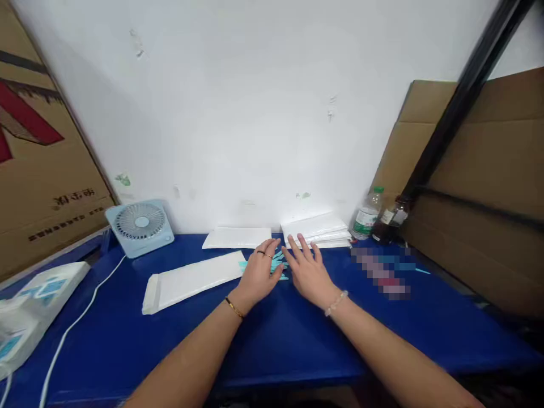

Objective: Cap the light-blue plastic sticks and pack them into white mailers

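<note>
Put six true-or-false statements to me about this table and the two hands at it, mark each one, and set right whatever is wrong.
1. The left hand is at the teal strips. True.
2. The fan stands to the right of both hands. False: it stands to their left.
3. The clear bottle has a green cap. True.
4. The table is yellow. False: it is blue.
5. A pale beaded bracelet is around the wrist of the right hand. True.
6. The long white packet is held in the right hand. False: it lies on the table, left of the hands.
</note>
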The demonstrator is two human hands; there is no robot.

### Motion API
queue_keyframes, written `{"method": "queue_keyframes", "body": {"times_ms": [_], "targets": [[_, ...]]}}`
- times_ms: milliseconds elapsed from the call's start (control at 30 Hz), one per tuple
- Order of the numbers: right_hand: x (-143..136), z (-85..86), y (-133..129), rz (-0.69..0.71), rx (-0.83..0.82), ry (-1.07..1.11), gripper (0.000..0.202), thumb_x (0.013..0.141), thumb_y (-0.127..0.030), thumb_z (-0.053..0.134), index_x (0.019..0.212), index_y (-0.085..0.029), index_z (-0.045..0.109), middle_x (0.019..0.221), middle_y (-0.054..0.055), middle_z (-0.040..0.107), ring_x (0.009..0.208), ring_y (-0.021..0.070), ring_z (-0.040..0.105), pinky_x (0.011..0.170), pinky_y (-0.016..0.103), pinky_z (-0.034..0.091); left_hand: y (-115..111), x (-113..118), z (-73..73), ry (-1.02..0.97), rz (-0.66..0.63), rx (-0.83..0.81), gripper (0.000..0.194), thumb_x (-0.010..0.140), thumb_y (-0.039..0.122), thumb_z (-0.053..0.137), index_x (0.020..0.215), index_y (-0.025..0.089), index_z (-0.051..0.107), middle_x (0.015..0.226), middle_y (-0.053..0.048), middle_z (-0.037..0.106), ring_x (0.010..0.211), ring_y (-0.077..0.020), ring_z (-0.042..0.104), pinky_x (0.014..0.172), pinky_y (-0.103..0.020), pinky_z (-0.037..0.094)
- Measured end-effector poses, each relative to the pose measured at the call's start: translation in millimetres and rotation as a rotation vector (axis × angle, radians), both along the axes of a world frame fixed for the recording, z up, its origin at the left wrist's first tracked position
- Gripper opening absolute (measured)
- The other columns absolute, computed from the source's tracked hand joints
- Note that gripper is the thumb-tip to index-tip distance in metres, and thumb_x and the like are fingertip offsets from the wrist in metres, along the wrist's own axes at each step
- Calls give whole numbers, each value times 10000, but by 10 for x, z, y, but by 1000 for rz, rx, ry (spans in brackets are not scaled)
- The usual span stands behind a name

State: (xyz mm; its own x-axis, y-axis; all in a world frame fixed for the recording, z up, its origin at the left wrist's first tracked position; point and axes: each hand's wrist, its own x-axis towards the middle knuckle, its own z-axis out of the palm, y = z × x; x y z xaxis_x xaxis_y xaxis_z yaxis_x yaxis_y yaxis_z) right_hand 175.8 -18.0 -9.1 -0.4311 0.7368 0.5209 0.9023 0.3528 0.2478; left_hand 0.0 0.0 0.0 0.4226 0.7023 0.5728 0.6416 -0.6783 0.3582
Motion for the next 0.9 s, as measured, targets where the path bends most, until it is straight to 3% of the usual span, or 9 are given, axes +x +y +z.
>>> {"method": "queue_keyframes", "body": {"times_ms": [167,400,900], "targets": [[-233,-90,-94,22,23,-34,503,885,-222,440,1379,-131,404,1496,141,271,1406,331,46,1093,544,115,-128,61,-27,98,-56,94,616,767,96,464,1364,198,351,1399,-96,401,1285,-243,359,1055,-443,322],[-248,-92,-93,9,6,-18,488,894,-248,430,1376,-175,415,1527,111,184,1403,347,41,1085,559,106,-197,51,23,92,-57,87,405,777,101,461,1163,199,535,1192,-79,567,1134,-227,478,979,-415,365],[-226,-95,-81,16,-23,-16,510,893,-277,430,1395,-196,391,1523,102,206,1407,331,36,1094,553,80,-213,80,12,110,-59,82,501,725,61,460,1199,205,535,1224,-64,568,1153,-229,465,1004,-429,327]]}}
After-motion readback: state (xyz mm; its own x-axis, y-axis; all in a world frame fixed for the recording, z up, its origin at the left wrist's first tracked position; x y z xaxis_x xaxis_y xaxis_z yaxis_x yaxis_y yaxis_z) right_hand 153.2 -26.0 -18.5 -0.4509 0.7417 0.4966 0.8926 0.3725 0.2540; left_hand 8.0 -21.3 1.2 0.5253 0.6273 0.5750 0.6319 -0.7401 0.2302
